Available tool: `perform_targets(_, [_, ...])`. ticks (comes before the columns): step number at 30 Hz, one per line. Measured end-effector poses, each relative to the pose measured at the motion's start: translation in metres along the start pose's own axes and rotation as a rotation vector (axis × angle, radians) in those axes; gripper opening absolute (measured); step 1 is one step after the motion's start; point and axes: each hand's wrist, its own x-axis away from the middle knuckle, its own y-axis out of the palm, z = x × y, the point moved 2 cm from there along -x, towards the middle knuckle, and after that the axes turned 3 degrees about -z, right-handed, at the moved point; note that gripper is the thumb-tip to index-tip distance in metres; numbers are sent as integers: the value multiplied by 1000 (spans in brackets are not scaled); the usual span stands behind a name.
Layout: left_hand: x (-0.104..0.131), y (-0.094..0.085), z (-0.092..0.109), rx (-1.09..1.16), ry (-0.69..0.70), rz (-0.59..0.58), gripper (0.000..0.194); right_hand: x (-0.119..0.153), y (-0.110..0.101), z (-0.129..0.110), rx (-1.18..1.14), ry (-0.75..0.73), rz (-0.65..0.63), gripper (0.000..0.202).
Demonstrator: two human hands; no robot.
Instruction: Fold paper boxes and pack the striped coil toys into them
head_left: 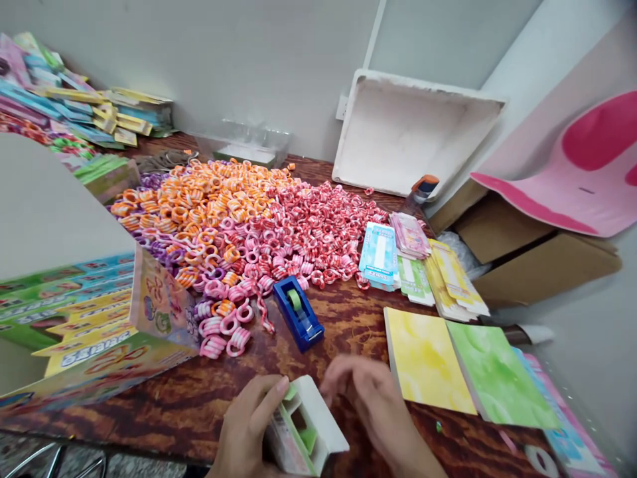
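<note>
A small cardboard box [304, 425] with white flaps folded out and a green inside is tilted above the table's front edge. My left hand [251, 421] is closed around its left side, the thumb along the top edge. Just right of the open flap is my right hand [371, 405], its fingers bent and smeared by motion. Whether it touches the flap or holds anything I cannot tell. Beyond the box lies a blue tape dispenser [298, 314] with a green-cored roll.
Striped candy-like rings [233, 226] form a big heap. A printed display box [164, 312] with yellow packs stands left. Yellow cards [428, 358], green cards [500, 372] and smaller card stacks [379, 255] lie right. A white foam tray [408, 133] leans on the wall.
</note>
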Motion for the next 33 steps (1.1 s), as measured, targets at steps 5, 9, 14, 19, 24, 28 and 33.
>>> perform_targets(5, [-10,2,0,-116,-19,99,99,-104,-30,17,449,54,215,31])
perform_targets(9, [-23,4,3,-227,25,-179,101,-157,-28,28,551,99,246,24])
perform_targets(14, [-14,9,-15,-446,119,-444,100,-117,-25,-1,455,41,218,22])
perform_targets(19, [-5,8,-41,-594,269,-355,69,-15,-19,-20,141,23,127,26])
perform_targets(24, [-12,8,-10,-77,103,-164,68,48,4,-3,-196,142,112,32])
perform_targets(28, [-15,34,30,514,-287,-137,48,57,9,-3,-9,129,67,19])
perform_targets(33, [-23,52,50,678,-510,-185,26,61,6,-3,116,101,116,14])
